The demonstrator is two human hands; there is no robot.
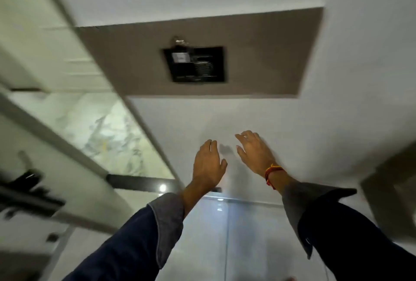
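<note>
The view is tilted and blurred. My left hand (208,163) and my right hand (254,152) reach forward side by side over a plain white surface (315,123), fingers relaxed and a little spread, holding nothing. A red and orange thread band (273,171) circles my right wrist. Both arms wear dark blue sleeves with grey cuffs. Beyond the hands a grey-brown rectangular panel (135,60) carries a black square device (195,64) with a small white label and a metal fitting at its upper edge.
A marbled glossy panel (108,132) and pale tiled strips run along the left. A black handle-like fitting (29,193) sits at the far left. Glossy white panels (225,235) lie below the hands. A grey-brown block (391,190) stands at the right edge.
</note>
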